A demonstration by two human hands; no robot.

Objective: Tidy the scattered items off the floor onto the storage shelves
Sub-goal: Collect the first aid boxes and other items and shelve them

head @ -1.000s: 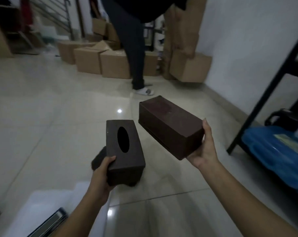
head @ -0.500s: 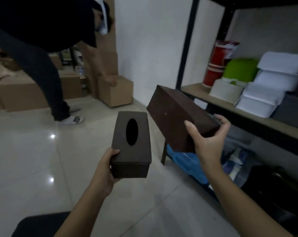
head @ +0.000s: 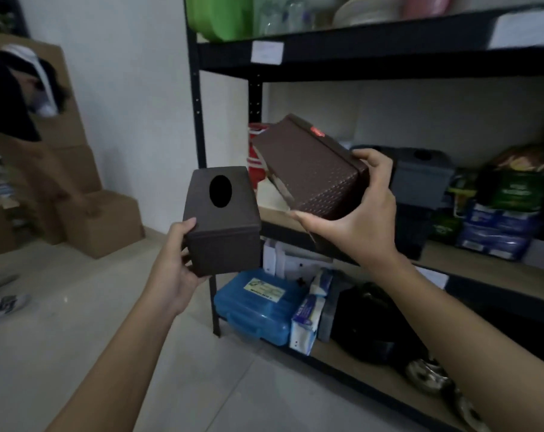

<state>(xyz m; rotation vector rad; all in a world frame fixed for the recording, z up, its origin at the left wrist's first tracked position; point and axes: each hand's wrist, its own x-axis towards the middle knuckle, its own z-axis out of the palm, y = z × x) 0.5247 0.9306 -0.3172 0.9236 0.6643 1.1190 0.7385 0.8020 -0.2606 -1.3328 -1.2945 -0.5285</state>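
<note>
As I stood facing the storage shelves (head: 373, 62), the head view, the only view supplied, showed the following.

Left hand: my left hand (head: 178, 272) gripped the near end of the tissue box (head: 222, 218), thumb on its top edge and fingers curled underneath, so the box stayed level with its oval slot facing up.

Right hand: my right hand (head: 355, 218) clasped the near end of the long brown box (head: 308, 171), fingers over the upper corner and thumb along the lower edge.

Reason for tilt: the long box was angled with its far end raised toward the middle shelf (head: 483, 269); I judged this suited sliding it in end first.

Location: both boxes were off the floor, held in the air in front of the rack's left post, neither touching a shelf.

Appearance, tissue box: dark brown, matte, rectangular, one black oval opening.

Appearance, long box: dark brown, woven-pattern sides, a small red mark near its far top edge.

Shelf contents: a grey bin (head: 420, 176) and packaged goods occupied the middle shelf; a blue case (head: 258, 307) sat on the bottom one.
</note>
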